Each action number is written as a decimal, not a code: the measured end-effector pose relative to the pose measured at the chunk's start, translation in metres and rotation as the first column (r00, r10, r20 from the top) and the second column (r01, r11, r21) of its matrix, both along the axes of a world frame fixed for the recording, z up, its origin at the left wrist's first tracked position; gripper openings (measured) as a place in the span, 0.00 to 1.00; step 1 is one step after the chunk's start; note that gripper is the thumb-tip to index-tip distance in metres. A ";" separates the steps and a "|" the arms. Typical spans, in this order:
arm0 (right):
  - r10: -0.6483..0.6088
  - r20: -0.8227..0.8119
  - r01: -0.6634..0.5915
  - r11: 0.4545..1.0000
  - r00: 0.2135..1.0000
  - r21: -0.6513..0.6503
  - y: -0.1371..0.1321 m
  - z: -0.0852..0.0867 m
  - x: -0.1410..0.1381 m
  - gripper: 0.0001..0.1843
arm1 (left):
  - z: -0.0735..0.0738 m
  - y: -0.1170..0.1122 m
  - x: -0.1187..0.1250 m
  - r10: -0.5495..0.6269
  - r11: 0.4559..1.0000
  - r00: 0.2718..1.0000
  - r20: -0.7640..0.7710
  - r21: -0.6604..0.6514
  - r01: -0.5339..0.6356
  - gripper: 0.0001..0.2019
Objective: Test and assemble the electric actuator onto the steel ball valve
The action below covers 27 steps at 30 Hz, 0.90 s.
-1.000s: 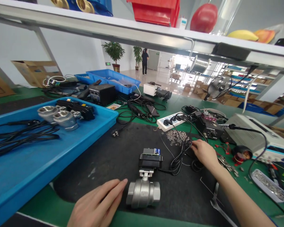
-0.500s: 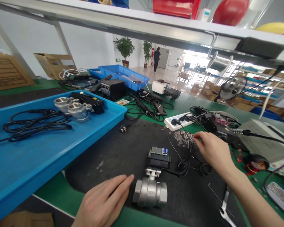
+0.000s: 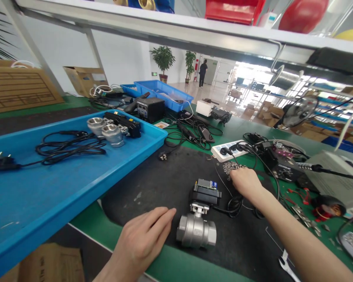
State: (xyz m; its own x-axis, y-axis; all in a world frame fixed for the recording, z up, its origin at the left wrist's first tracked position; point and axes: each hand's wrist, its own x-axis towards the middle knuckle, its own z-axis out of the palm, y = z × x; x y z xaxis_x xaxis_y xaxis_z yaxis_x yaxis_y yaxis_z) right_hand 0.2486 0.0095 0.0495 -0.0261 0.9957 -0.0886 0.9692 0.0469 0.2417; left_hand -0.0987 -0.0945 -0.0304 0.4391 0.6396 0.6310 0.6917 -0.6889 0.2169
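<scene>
A silver ball valve stands on the black mat, topped by a black actuator with exposed circuit parts. Just left of the valve lies my left hand, its fingers stretched out and together, holding nothing. My right hand is at the edge of a pile of small metal rings, fingers curled and partly hidden from me. What they grip, if anything, cannot be made out. The actuator's coiled black cable runs up beneath this hand.
To the left, a blue tray holds two more valves and a plugged cable. A white power strip sits behind the rings. At right are a wrench, a hex key and a grey box. A shelf spans overhead.
My right hand has moved left over the cable and onto the edge of the rings, its fingers more curled. My left hand stays beside the valve. The view has shifted slightly left.
</scene>
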 end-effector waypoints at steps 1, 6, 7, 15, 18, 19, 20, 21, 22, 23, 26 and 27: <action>-0.011 -0.036 0.011 1.000 0.999 0.023 -0.004 0.004 -0.001 0.12 | 0.000 0.000 -0.001 0.001 1.000 1.000 0.007 -0.004 -0.001 0.17; -0.034 -0.335 0.090 0.984 0.941 0.152 -0.065 0.025 -0.027 0.12 | 0.012 -0.006 0.004 0.013 1.000 0.986 0.164 -0.011 -0.012 0.16; -0.026 -0.401 0.091 0.985 0.916 0.145 -0.084 0.024 -0.036 0.15 | 0.018 -0.010 0.009 0.015 1.000 0.974 0.226 -0.029 -0.009 0.14; -0.283 -0.958 0.034 0.959 0.038 -0.282 -0.174 -0.022 -0.087 0.21 | 0.052 -0.038 0.058 -0.296 0.915 0.826 0.479 -0.106 0.389 0.09; -0.280 -0.960 0.021 0.960 -0.029 -0.281 -0.173 -0.027 -0.088 0.21 | 0.049 -0.038 0.059 -0.303 0.897 0.808 0.506 -0.136 0.422 0.11; -0.278 -0.960 0.015 0.960 -0.045 -0.279 -0.173 -0.027 -0.088 0.21 | 0.049 -0.039 0.058 -0.306 0.894 0.810 0.501 -0.142 0.425 0.12; -0.276 -0.959 0.006 0.961 -0.063 -0.277 -0.173 -0.027 -0.088 0.20 | 0.049 -0.039 0.056 -0.312 0.894 0.814 0.490 -0.139 0.426 0.12; -0.277 -0.957 -0.002 0.961 -0.086 -0.278 -0.173 -0.026 -0.089 0.20 | 0.049 -0.040 0.055 -0.316 0.896 0.820 0.476 -0.133 0.423 0.12; -0.278 -0.954 -0.004 0.960 -0.113 -0.280 -0.173 -0.025 -0.091 0.20 | 0.050 -0.041 0.054 -0.322 0.899 0.827 0.460 -0.126 0.420 0.12; -0.283 -0.949 -0.001 0.958 -0.139 -0.285 -0.172 -0.023 -0.093 0.20 | 0.050 -0.042 0.052 -0.326 0.900 0.835 0.443 -0.126 0.418 0.13; -0.276 -0.947 0.055 0.956 -0.163 -0.288 -0.169 -0.020 -0.097 0.22 | 0.053 -0.038 0.046 -0.272 0.916 0.884 0.380 -0.181 0.359 0.13; -0.256 -0.954 0.092 0.958 -0.158 -0.272 -0.166 -0.019 -0.098 0.21 | 0.053 -0.035 0.044 -0.223 0.930 0.913 0.340 -0.206 0.304 0.13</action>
State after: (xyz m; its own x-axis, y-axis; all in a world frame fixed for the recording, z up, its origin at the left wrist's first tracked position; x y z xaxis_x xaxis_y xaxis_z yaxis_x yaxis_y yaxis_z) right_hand 0.1508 -0.1568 0.0305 0.0087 0.9720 -0.2349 0.0887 -0.2347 -0.9680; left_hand -0.0543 -0.1293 0.0227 0.4248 0.6808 0.5967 0.3638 -0.7319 0.5762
